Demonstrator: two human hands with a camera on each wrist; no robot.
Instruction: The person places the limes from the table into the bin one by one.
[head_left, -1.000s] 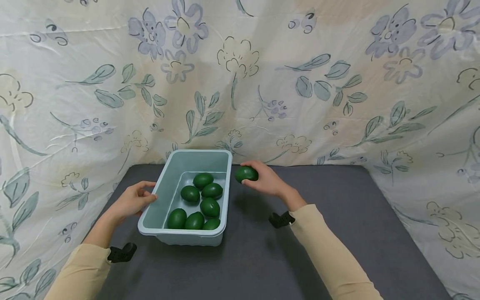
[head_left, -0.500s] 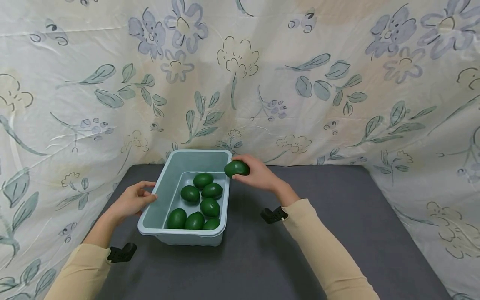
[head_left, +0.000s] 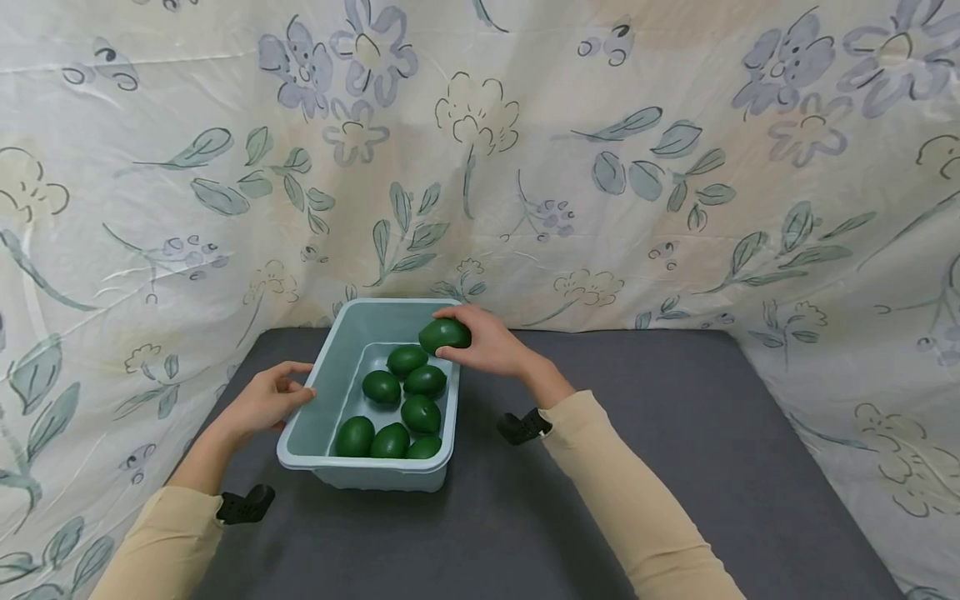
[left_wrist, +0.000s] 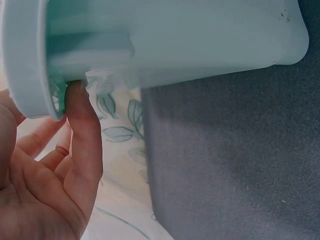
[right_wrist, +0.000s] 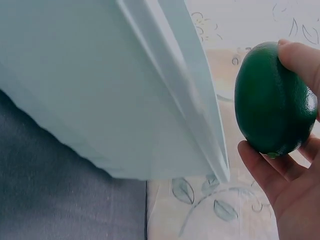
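In the head view my right hand (head_left: 491,342) holds a glossy dark green oval fruit (head_left: 444,335) over the far right corner of a pale blue-green plastic tub (head_left: 326,367). Thumb and fingers grip that fruit (right_wrist: 272,100) from its sides in the right wrist view, above the tub's rim (right_wrist: 187,100). Several similar green fruits (head_left: 420,415) lie on the tub's floor, mostly at its near and right parts. My left hand (head_left: 264,402) pinches the tub's left rim. In the left wrist view one finger (left_wrist: 85,135) reaches under the lip.
The tub stands on a dark grey tabletop (head_left: 675,467), left of the middle. A floral cloth (head_left: 525,167) hangs behind and at both sides. Black bands (head_left: 525,427) sit on both wrists.
My right hand has carried its fruit leftward from beside the tub, across the right rim, to above the inside. The left hand and the tub have stayed in place.
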